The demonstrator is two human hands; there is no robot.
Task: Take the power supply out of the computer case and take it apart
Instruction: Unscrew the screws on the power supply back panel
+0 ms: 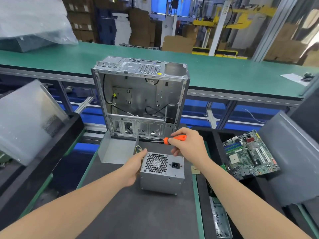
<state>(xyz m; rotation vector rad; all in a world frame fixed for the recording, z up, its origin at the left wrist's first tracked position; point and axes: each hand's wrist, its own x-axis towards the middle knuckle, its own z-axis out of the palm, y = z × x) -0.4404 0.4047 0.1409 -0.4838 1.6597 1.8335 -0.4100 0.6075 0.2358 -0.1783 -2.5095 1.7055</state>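
The grey metal power supply [162, 176] stands on the dark mat in front of me, its honeycomb fan grille and power socket facing up. My left hand [133, 167] grips its left side near the top edge. My right hand [187, 144] hovers just above and behind it, holding an orange-handled screwdriver [174, 138] whose shaft points left. Behind them the open computer case [140, 97] stands upright, with loose black cables inside. A bent grey sheet-metal cover [117, 150] lies to the left of the power supply, with yellow wires beside it.
A green motherboard [249, 155] lies in a black tray on the right. Grey bins stand at the far right [291, 161] and a plastic-wrapped unit [25, 121] at the left. A green conveyor [224, 75] runs behind the case.
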